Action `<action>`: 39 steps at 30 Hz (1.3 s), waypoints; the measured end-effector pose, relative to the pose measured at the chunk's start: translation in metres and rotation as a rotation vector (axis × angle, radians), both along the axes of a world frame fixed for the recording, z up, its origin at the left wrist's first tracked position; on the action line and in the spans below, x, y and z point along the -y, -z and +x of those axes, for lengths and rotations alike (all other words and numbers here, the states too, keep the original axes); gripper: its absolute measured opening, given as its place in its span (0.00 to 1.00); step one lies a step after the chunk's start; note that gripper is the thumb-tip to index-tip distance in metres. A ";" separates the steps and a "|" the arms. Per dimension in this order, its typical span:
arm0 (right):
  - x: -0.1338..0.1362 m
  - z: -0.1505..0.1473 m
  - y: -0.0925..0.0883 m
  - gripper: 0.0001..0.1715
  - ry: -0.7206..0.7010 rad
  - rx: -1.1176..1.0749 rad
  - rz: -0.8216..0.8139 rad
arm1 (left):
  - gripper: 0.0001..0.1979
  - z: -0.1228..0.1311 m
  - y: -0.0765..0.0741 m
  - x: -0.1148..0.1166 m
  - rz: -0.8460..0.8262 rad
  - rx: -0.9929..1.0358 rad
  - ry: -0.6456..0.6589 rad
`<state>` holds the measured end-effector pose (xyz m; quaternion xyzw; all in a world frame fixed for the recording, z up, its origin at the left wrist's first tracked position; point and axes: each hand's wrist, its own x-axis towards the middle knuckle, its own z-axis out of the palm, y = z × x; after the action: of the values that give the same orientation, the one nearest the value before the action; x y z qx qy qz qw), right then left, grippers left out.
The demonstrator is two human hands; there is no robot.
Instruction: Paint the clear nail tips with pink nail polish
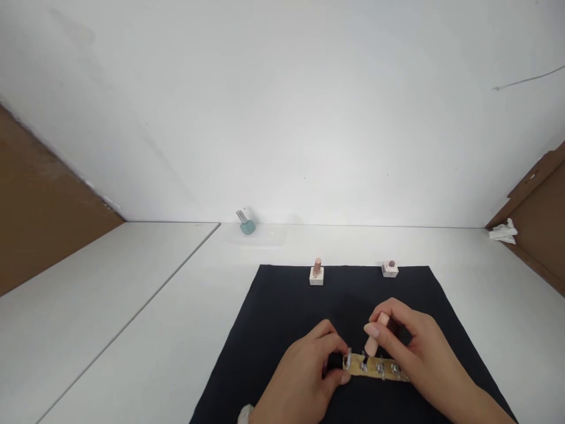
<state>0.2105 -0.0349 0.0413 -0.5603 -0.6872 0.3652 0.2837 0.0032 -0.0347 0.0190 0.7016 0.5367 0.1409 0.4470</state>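
Lower right of the frame's centre, the right hand [419, 347] pinches a pink brush cap [374, 346] over a tan strip [371, 367] — bottom centre, the left hand [304, 368] grasps the strip's left end.

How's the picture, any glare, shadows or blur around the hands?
Head view: soft light on the white wall, no harsh glare; head view: no hard shadow stands out on the black mat; head view: left hand and right hand look fairly sharp, but details on the gold strip are tiny.
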 end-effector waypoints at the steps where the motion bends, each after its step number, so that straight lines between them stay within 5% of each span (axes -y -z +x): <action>1: 0.000 0.000 0.001 0.17 -0.010 0.017 0.003 | 0.12 0.000 0.001 0.000 0.004 -0.001 0.002; 7: -0.001 0.002 0.004 0.16 0.171 0.036 0.146 | 0.12 -0.001 0.002 0.002 0.023 0.013 0.021; 15: 0.006 -0.005 0.005 0.12 0.011 -0.011 0.038 | 0.15 -0.001 0.002 0.004 0.041 0.027 0.008; 22: 0.007 -0.005 0.009 0.14 0.162 -0.007 0.146 | 0.11 0.001 0.001 0.004 0.047 0.023 -0.021; 28: 0.006 -0.008 0.009 0.11 0.053 0.015 0.084 | 0.10 0.002 -0.001 0.004 0.044 0.005 -0.009; 34: 0.005 -0.004 0.006 0.15 0.186 -0.012 0.210 | 0.11 0.001 -0.002 0.004 0.043 0.002 -0.008; 39: 0.007 -0.008 0.009 0.12 0.090 0.011 0.144 | 0.10 0.002 0.001 0.004 0.037 0.009 -0.016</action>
<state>0.2021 -0.0420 0.0321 -0.5709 -0.6871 0.2988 0.3357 0.0049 -0.0385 0.0181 0.7047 0.5377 0.1578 0.4351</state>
